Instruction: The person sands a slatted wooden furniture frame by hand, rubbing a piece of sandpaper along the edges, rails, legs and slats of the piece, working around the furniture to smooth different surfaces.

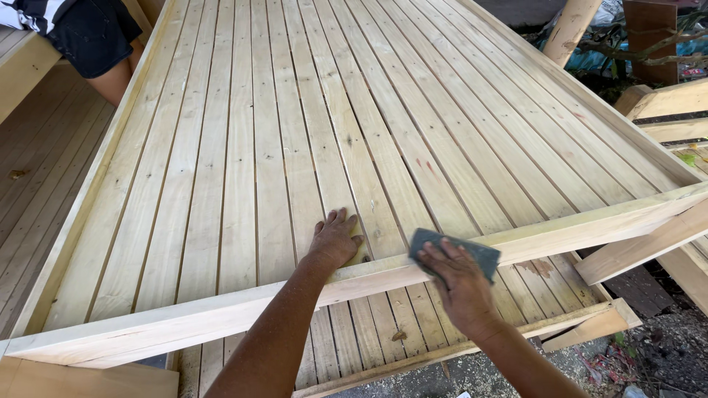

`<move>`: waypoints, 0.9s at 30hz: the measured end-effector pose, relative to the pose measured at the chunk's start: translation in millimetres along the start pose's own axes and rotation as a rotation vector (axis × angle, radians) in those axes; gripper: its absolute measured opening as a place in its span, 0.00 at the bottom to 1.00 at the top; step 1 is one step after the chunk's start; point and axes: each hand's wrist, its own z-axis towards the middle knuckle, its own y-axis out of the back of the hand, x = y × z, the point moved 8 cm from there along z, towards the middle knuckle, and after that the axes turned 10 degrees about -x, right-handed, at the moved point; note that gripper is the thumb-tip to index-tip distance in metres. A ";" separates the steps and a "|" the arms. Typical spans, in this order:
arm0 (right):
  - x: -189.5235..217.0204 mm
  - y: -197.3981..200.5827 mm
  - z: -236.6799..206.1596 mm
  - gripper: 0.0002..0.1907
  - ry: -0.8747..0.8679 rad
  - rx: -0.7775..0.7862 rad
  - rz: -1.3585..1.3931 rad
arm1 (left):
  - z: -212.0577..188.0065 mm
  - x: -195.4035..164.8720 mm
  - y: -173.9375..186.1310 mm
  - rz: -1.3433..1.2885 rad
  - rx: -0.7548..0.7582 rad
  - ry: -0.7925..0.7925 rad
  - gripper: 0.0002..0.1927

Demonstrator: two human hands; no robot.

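Note:
A large pale wooden frame with many parallel slats fills the view. My left hand lies flat, fingers spread, on the slats just behind the frame's near rail. My right hand presses a dark grey-green sheet of sandpaper against the top of that near rail, to the right of my left hand. The fingers cover the sheet's left part.
Another person's leg and dark shorts are at the top left beside the frame. A second slatted panel lies under the near rail. Wooden beams and posts stand at the right, above gravel ground.

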 end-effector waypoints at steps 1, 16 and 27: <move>7.3 -5.8 2.3 0.19 -0.024 0.047 0.102 | -2.9 -6.3 3.5 -0.105 0.015 0.002 0.29; -61.7 12.1 34.2 0.27 -1.166 0.114 1.581 | -4.8 -122.0 11.0 -1.495 0.222 0.023 0.10; -93.2 34.9 58.4 0.22 -1.095 0.269 1.091 | -9.2 -109.7 26.6 -1.104 -0.004 0.080 0.08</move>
